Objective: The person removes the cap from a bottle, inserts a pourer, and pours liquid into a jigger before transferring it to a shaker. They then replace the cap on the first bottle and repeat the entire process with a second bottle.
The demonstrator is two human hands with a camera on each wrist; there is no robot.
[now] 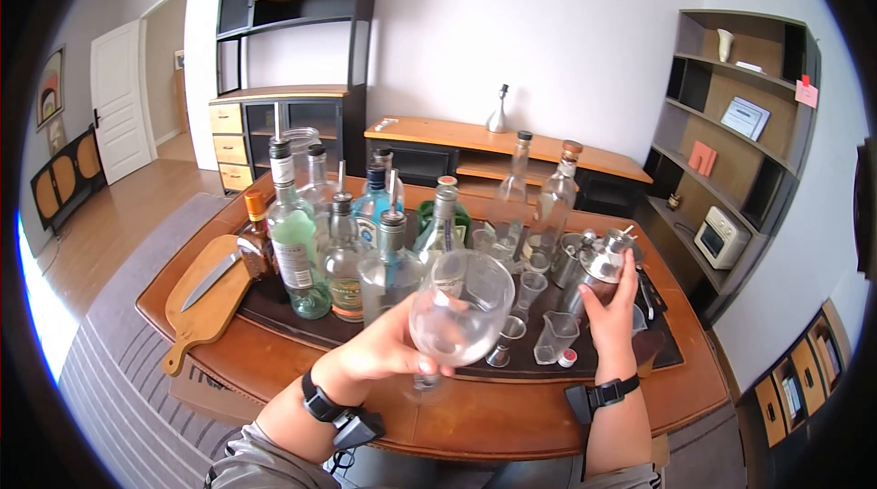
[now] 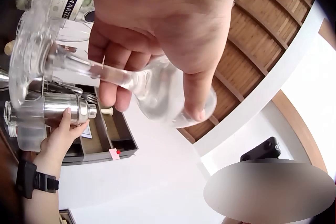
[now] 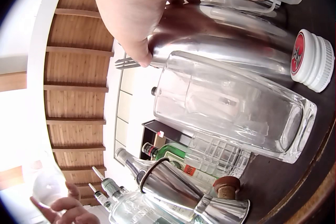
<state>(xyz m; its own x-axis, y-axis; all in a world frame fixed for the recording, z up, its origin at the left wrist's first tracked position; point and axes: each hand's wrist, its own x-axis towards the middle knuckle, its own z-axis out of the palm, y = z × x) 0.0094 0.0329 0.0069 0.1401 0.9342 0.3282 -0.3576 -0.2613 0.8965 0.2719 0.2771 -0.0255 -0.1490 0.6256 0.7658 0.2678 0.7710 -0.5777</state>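
Note:
My left hand [image 1: 388, 343] grips a stemmed glass [image 1: 461, 306], which is held up and tilted in front of the bottles; in the left wrist view the thumb and fingers are round its bowl [image 2: 163, 90]. A little clear content or glare shows in the bowl. At the right, my right hand [image 1: 614, 311] is curled round a metal shaker [image 1: 603, 274] standing on the dark mat. In the right wrist view a clear glass pitcher [image 3: 231, 103], a white cap with red top [image 3: 312, 60] and a metal jigger [image 3: 178, 182] lie near the shaker [image 3: 220, 35].
Several bottles [image 1: 297, 256] with pourers stand on the left and middle of the dark mat. A knife [image 1: 212, 281] lies on a wooden board [image 1: 206, 315] at the left. Small measuring cups [image 1: 555, 338] stand between the hands. Shelves [image 1: 731, 115] are beyond the table.

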